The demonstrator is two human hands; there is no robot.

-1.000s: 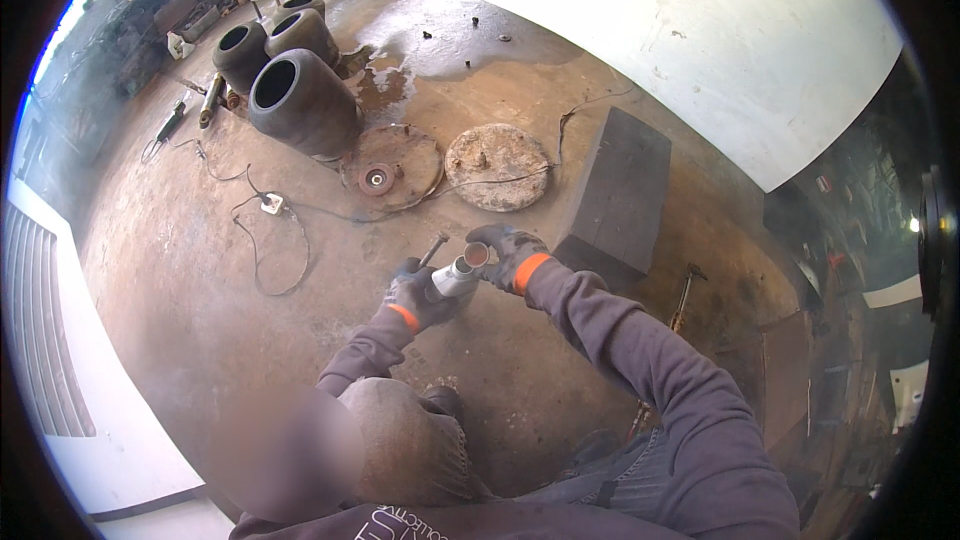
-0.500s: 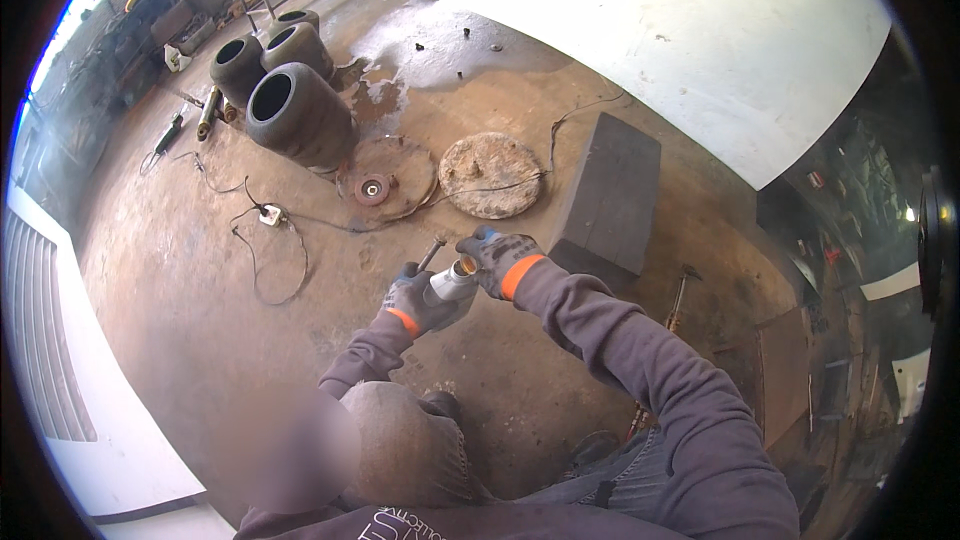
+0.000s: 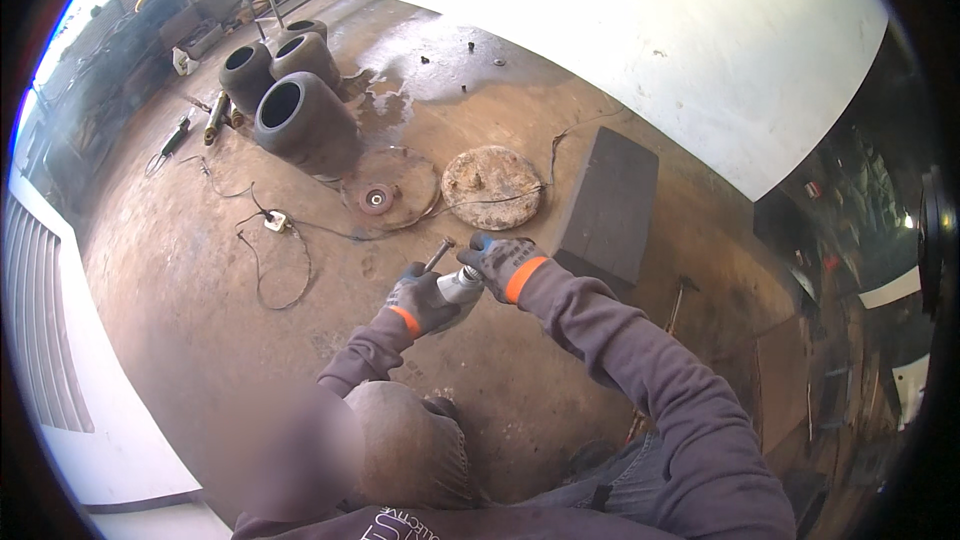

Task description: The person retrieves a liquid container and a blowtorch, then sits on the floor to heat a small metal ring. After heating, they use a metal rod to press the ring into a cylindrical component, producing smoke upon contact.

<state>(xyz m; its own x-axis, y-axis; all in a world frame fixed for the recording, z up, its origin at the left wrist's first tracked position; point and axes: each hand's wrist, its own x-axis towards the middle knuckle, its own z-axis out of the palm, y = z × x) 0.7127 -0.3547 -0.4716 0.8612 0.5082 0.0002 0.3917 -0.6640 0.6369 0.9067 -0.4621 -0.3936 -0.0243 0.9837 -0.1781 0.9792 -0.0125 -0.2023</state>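
Note:
In my left hand point(image 3: 418, 302), gloved in grey with an orange cuff, lies a short silver bottle-shaped cylinder point(image 3: 458, 286), tilted with its narrower end toward my right hand. A long metal bolt point(image 3: 439, 254) with a thick head also sticks up from the left hand, beside the thumb. My right hand point(image 3: 497, 260), in a matching glove, is closed at the cylinder's narrow end. Its fingers touch that end and hide whatever is between them. Both hands are held over the brown floor, beyond my bent knee.
Ahead lie a rusty disc with a hub point(image 3: 390, 187) and a crusted round plate point(image 3: 491, 188), crossed by a cable. A dark grey block point(image 3: 607, 205) stands to the right, a hammer point(image 3: 682, 302) nearer. Several black air springs point(image 3: 308, 126) stand far left; a white panel point(image 3: 610, 30) spans the back.
My right hand has turned slightly over the cylinder's end, and the orange ring seen there before is now hidden. The left hand keeps hold of cylinder and bolt. The view has shifted slightly.

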